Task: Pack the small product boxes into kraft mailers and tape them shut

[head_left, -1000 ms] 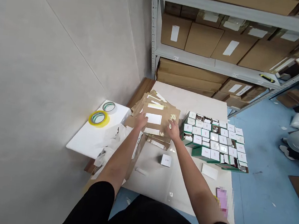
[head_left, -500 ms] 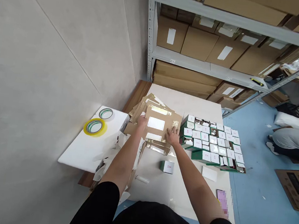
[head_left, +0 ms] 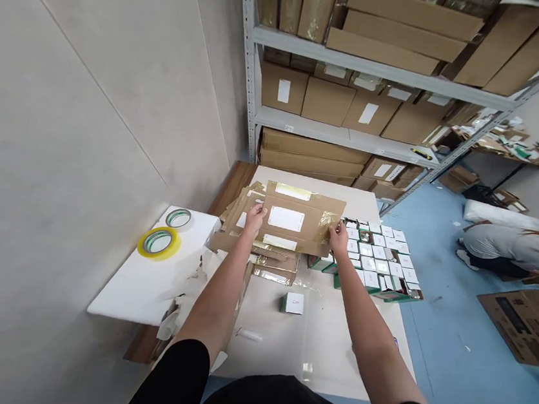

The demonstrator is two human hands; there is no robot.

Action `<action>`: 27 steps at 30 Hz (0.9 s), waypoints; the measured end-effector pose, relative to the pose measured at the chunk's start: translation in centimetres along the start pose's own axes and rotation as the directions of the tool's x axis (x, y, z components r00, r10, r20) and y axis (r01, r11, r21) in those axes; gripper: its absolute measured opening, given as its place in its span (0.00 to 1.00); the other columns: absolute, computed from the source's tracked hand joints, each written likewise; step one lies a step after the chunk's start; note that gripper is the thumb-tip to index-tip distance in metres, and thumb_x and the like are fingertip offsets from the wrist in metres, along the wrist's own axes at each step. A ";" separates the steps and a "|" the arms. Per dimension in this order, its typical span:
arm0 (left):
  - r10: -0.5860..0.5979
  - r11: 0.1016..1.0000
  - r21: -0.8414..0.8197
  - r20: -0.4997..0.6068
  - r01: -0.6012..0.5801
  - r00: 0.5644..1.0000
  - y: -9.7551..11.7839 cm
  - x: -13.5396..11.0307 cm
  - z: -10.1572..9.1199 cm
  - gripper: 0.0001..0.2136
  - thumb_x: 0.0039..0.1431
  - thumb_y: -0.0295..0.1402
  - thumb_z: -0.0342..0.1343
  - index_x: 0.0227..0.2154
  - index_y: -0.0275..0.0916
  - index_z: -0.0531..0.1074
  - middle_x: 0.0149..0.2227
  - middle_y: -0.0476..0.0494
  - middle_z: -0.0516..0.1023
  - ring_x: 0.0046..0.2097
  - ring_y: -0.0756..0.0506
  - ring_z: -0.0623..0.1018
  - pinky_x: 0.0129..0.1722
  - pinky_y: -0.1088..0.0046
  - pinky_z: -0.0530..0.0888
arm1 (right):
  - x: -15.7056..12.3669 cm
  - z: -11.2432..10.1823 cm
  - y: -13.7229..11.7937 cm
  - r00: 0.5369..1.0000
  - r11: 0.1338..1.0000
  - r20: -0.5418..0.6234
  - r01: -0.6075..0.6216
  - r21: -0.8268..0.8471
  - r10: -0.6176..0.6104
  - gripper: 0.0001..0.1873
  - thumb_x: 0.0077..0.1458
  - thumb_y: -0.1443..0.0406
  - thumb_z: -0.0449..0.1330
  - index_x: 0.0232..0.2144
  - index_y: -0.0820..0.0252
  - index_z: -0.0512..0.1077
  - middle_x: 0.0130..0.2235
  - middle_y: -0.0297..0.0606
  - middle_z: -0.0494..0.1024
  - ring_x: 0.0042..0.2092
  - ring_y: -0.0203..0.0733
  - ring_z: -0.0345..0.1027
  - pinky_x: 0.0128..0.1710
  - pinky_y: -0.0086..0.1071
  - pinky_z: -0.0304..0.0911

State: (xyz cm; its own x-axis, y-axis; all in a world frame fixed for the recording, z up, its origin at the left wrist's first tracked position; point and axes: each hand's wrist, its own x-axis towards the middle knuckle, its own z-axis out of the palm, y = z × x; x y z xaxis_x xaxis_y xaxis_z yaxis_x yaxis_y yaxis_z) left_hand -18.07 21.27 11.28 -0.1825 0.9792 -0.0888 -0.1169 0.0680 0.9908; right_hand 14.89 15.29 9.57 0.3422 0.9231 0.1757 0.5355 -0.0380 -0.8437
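Left hand [head_left: 255, 218]: closed on the left edge of a flattened cardboard sheet [head_left: 312, 223], fingers narrow around it.
Right hand [head_left: 338, 238]: pinching the same sheet at its right edge, near the lower corner.
Cardboard sheet: held between both hands, above the far-left part of the surface [head_left: 276, 355]; it bears white labels and glossy tape (whether its underside touches anything, I cannot tell).
Cardboard pile [head_left: 275, 262]: more flattened pieces, fanned out beneath and to the left of the sheet.
Small boxes [head_left: 376, 253]: a block of white-topped, green-sided boxes on the right of the surface, partly hidden by the sheet's right end; some tops are open.
Single box [head_left: 293, 303]: alone on the near side of the pile, between the two forearms.
Tape rolls: a yellow one [head_left: 175, 247] and a clear one [head_left: 186, 224], lying on a white board [head_left: 125, 292] at the left.
Crumpled paper [head_left: 191, 290]: between the white board and the left forearm.
Shelf [head_left: 303, 121]: at the far side, loaded with cartons [head_left: 328, 98]; a yellow cutter [head_left: 421, 154] lies near its right end.
Other person [head_left: 503, 245]: bent low at the far right, near a large carton [head_left: 528, 322] on the blue floor.
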 end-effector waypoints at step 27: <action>0.022 0.985 0.171 0.054 -0.031 0.998 -4.0 -28.9 10.5 0.16 0.57 0.34 0.65 0.47 0.36 0.77 0.47 0.36 0.83 0.50 0.41 0.81 0.58 0.58 0.75 | -20.5 -25.6 11.2 0.982 0.789 0.095 -0.187 0.586 0.162 0.25 0.41 0.52 0.73 0.38 0.55 0.72 0.39 0.41 0.84 0.41 0.50 0.78 0.47 0.47 0.73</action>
State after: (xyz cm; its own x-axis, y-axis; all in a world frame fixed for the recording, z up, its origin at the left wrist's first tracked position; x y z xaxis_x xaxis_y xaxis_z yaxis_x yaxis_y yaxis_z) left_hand -2.13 -5.26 10.95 -0.1325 0.9893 -0.0612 0.0577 0.0693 0.9959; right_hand 33.68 -13.85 9.47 0.3491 0.9370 -0.0121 -0.0935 0.0219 -0.9954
